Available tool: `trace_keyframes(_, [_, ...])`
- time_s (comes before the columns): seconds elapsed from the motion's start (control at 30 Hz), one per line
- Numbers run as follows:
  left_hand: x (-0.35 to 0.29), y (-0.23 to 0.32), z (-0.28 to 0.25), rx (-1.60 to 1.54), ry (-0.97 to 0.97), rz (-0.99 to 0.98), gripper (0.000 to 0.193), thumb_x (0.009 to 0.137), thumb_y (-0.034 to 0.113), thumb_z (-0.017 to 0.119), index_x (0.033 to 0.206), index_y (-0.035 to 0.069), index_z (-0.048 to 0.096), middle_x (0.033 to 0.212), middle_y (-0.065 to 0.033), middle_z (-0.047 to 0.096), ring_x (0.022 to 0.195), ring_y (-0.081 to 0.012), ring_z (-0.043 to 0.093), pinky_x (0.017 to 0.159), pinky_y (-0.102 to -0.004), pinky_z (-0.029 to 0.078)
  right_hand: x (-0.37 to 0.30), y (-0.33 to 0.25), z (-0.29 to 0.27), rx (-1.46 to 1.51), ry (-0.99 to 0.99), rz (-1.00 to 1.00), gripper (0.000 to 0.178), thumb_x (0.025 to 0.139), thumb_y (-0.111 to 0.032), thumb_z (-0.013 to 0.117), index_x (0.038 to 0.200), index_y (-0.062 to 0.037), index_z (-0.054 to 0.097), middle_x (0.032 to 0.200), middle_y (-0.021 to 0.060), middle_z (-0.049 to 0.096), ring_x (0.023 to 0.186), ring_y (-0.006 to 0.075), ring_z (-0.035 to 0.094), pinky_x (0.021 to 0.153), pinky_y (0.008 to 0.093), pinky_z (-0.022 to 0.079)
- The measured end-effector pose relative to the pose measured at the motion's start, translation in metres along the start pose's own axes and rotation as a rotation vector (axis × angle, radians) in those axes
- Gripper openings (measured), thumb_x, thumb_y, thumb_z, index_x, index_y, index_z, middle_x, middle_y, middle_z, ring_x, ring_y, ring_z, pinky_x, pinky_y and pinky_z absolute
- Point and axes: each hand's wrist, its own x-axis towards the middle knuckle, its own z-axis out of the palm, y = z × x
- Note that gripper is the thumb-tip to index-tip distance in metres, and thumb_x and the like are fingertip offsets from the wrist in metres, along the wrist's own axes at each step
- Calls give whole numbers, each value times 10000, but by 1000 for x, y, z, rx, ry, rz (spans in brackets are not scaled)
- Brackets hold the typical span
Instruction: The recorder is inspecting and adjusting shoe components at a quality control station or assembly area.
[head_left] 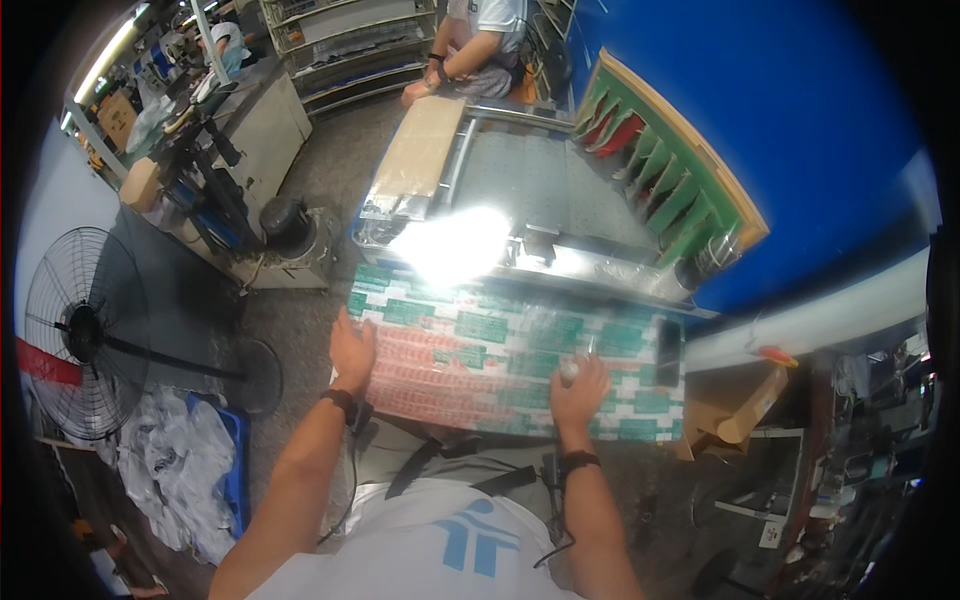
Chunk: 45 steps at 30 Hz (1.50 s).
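Note:
In front of me lies a flat work surface [430, 375] covered with a patchwork of green, white and reddish printed pieces under a shiny clear layer. My left hand [352, 352] rests at its left edge, fingers stretched out, with nothing seen in it. Over the right half, near the front edge, my right hand [582, 392] has its fingers bent round a small whitish object [569, 369]. Its kind is too blurred to tell. A dark, flat, phone-like rectangle [668, 352] lies on the right end of the surface.
Beyond it stands a machine with a grey bed [520, 165] and a slotted green board [690, 190]. Across from me a person [475, 50] stands beside it. A fan [85, 330] and a blue crate [232, 450] of white plastic are left; a carton [735, 405] is right.

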Motion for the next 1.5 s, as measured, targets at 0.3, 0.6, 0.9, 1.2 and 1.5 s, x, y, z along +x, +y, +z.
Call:
trace_keyframes(0.3, [2,-4,0,27,2,-21,746,1037,397,677,1635,14,447,1376,-263,646,1288,-452,636,1097,-535,509,0,-4,1,3,-11,-12,512,898,-201,854,1350,-56,663,1503,229,584,1465,459,486,1264,643,291])
trace_keyframes(0.6, [0,-2,-2,2,2,-29,753,1033,403,680,1635,14,449,1389,-263,642,1301,-456,627,1108,-529,509,-2,0,4,-15,13,-43,533,900,-196,858,1370,-52,651,1521,229,566,1467,463,483,1271,649,292])
trace_keyframes(0.9, [-1,-4,1,-4,32,-16,734,1012,399,695,1606,27,479,1347,-264,653,1255,-456,644,1082,-544,515,-2,0,3,-43,-1,-46,522,926,-220,847,1382,-55,654,1520,224,560,1474,459,482,1274,648,298])
trace_keyframes(1.2, [-1,-4,0,-5,24,-6,737,1020,397,681,1615,19,463,1347,-271,650,1256,-461,641,1085,-544,513,-3,-1,2,-42,-23,-24,523,926,-227,843,1384,-53,660,1534,218,558,1495,468,466,1278,648,293])
trace_keyframes(1.5, [-3,-2,0,-8,42,10,730,1017,401,683,1607,26,472,1329,-271,651,1235,-466,642,1067,-551,516,-2,-2,1,-2,-8,-36,537,892,-180,838,1377,-40,654,1525,228,573,1472,463,485,1272,640,297])
